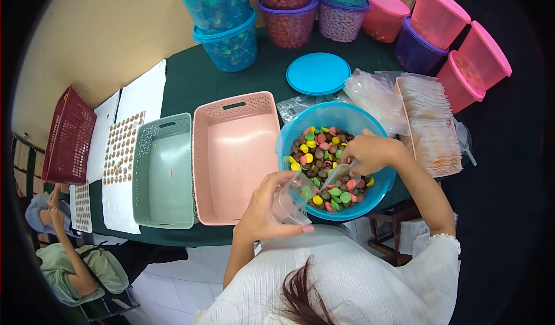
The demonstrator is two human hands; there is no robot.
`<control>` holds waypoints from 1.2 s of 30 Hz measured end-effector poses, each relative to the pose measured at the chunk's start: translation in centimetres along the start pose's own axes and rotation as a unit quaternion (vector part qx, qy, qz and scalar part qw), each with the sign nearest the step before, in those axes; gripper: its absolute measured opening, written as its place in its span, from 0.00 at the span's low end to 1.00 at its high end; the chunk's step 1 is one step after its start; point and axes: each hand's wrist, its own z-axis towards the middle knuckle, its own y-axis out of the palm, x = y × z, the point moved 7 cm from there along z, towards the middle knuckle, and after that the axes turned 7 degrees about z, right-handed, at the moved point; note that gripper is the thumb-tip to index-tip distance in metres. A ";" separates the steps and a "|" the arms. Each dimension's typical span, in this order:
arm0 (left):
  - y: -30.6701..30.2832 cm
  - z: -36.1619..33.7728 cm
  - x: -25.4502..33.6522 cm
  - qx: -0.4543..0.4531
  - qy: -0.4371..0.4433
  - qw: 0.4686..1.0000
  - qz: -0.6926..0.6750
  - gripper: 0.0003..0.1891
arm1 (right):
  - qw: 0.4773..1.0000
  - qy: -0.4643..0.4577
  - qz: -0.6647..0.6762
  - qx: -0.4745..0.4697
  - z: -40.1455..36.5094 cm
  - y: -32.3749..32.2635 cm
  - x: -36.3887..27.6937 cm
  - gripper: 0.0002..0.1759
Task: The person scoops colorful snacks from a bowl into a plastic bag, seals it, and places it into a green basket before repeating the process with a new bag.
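Observation:
My left hand (pixel 263 209) grips a clear plastic container (pixel 292 200) at the near left rim of a round blue tub (pixel 370 206). Inside the tub lies a heap of candies (pixel 324 146), brown, yellow, green and pink, round and button-shaped. Over the tub's right side, my right hand (pixel 367 152) closes on a clear scoop (pixel 337 176), whose bowl dips among the candies. The scoop's mouth points toward the container, close beside it. Part of the scoop's handle is hidden by my fingers.
A pink basket (pixel 234 151) and a green basket (pixel 167 180) stand left of the tub. A blue lid (pixel 318 73), plastic bags (pixel 376 100) and a box of packets (pixel 430 125) lie around it. Lidded tubs (pixel 225 44) line the back. Another person (pixel 84 273) sits at lower left.

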 end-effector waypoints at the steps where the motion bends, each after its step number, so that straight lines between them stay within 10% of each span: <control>1: 0.1 0.0 0.1 0.000 0.001 1.000 -0.002 0.46 | 1.000 0.015 0.014 -0.021 -0.3 0.4 0.1 0.12; 6: 0.0 -0.1 0.0 0.027 -0.020 0.999 -0.005 0.51 | 0.997 0.013 0.032 0.072 -2.1 -0.4 0.5 0.13; 8: 0.2 -0.3 -0.1 0.045 -0.024 0.998 -0.026 0.51 | 0.955 0.057 -0.064 0.283 -3.8 -3.1 0.4 0.12; 12: 0.4 -0.3 0.1 0.075 -0.024 0.996 -0.035 0.51 | 0.871 0.119 -0.239 0.413 -2.6 -3.4 0.5 0.08; 22: 0.3 0.2 1.1 0.066 -0.102 0.992 -0.034 0.48 | 0.982 -0.011 0.010 0.187 1.7 -0.1 -0.2 0.14; 36: 1.1 -4.6 3.7 0.193 -0.061 0.979 -0.004 0.49 | 0.973 -0.112 0.194 0.061 -2.3 -3.3 0.4 0.15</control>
